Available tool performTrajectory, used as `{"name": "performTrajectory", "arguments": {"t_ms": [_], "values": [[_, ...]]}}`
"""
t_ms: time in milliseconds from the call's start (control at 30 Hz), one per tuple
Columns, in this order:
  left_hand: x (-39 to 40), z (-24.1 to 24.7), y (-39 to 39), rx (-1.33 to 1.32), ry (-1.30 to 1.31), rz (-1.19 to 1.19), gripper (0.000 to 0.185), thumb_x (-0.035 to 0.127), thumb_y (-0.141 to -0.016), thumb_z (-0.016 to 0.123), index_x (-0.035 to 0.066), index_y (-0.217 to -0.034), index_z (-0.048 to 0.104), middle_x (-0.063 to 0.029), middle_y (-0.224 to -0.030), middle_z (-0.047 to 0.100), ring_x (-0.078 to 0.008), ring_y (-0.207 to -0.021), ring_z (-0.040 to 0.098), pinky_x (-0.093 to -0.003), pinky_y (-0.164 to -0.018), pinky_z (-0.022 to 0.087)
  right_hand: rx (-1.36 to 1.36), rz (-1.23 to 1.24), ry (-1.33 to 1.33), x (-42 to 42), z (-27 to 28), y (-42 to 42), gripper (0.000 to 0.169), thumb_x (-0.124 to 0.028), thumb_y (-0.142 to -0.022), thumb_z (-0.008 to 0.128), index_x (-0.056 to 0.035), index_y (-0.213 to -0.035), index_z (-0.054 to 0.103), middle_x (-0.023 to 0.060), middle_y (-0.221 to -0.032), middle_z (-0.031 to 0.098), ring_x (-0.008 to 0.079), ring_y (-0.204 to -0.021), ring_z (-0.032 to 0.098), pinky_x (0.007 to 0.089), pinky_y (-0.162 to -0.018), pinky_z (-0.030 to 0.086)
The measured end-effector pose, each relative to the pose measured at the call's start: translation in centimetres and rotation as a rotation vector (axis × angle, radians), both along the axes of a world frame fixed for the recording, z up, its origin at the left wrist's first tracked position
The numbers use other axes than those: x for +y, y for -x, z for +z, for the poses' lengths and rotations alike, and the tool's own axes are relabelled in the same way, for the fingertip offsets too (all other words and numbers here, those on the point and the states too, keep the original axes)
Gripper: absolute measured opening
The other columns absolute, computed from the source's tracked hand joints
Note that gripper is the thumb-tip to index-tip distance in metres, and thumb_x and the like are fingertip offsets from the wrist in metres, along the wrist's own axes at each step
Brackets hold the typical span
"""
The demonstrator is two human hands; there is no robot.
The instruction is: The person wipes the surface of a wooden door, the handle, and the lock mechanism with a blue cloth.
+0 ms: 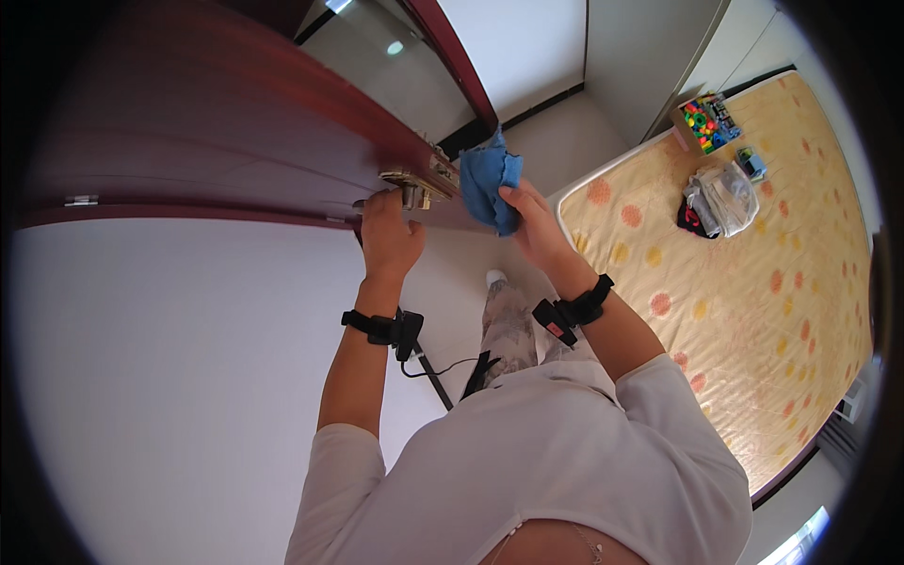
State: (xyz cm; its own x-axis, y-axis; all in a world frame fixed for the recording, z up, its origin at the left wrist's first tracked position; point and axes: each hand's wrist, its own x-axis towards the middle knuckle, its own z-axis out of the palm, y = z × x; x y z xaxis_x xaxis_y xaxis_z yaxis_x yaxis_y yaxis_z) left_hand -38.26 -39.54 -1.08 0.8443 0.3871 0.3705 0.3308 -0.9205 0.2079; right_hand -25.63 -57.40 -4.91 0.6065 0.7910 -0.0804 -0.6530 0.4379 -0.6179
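My left hand grips the metal lever handle of a dark red wooden door. The fingers wrap over the lever and hide most of it. In my right hand is a crumpled blue cloth, pinched between thumb and fingers. The cloth hangs just right of the door's free edge, where a latch plate shows. Whether the cloth touches the door, I cannot tell. A black strapped device sits on each wrist, and a cable runs from the left one toward my waist.
A bed with a yellow spotted mattress fills the right side. On it lie a box of colourful small pieces, a blue item and a plastic-wrapped bundle. A white wall stands at left; the red door frame rises ahead.
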Motion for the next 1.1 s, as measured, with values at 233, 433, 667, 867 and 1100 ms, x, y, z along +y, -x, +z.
{"name": "performTrajectory", "arguments": {"t_ms": [233,433,667,867,1100], "values": [[2.6,2.2,-4.2,-0.08,-0.006,-0.173,0.05,0.007,-0.063,0.058,-0.002,-0.112,0.05,-0.0221,-0.114,0.051,-0.0369,-0.108,0.049,-0.0429,-0.09,0.043,-1.06,-0.696,0.008,7.1,10.3,-2.0,0.038,-0.001,-0.075,0.059,-0.0052,-0.113,0.06,0.0125,-0.116,0.051,0.0244,-0.099,0.052,0.0317,-0.088,0.041],[8.8,2.1,-7.4,-0.001,0.142,-0.276,0.047,0.006,-0.067,0.056,-0.003,-0.113,0.049,-0.0209,-0.119,0.048,-0.0374,-0.107,0.049,-0.0425,-0.083,0.047,-1.664,-0.892,0.344,18.4,12.6,-4.0,0.04,0.001,-0.066,0.063,-0.0114,-0.104,0.064,0.0097,-0.112,0.052,0.0303,-0.097,0.055,0.0355,-0.08,0.048],[13.7,-0.5,-9.9,-0.094,0.255,-0.445,0.033,0.007,-0.073,0.058,0.002,-0.105,0.056,-0.0188,-0.1,0.057,-0.0376,-0.092,0.054,-0.0455,-0.076,0.046,-1.691,-0.646,0.594,22.6,7.8,-5.8,0.026,0.004,-0.069,0.057,-0.0052,-0.092,0.065,0.0115,-0.109,0.055,0.0315,-0.093,0.057,0.0363,-0.078,0.049],[16.4,0.9,-10.6,-0.619,1.465,-0.371,0.037,0.021,-0.084,0.062,0.002,-0.114,0.048,-0.01,-0.109,0.054,-0.0237,-0.1,0.055,-0.0372,-0.08,0.047,-1.195,-0.32,0.26,24.5,6.9,-7.7,0.031,-0.001,-0.081,0.055,-0.0008,-0.111,0.057,0.0128,-0.113,0.057,0.0237,-0.104,0.055,0.0299,-0.09,0.043],[23.2,0.4,-9.3,-0.749,1.296,-0.063,0.024,0.021,-0.091,0.056,0.007,-0.11,0.05,-0.0058,-0.112,0.049,-0.0165,-0.098,0.052,-0.0278,-0.075,0.045,-1.341,-0.623,0.329,25.1,7.1,-9.8,0.02,-0.01,-0.088,0.055,0.0002,-0.106,0.058,0.0141,-0.113,0.057,0.0214,-0.105,0.055,0.0332,-0.088,0.044]]}}
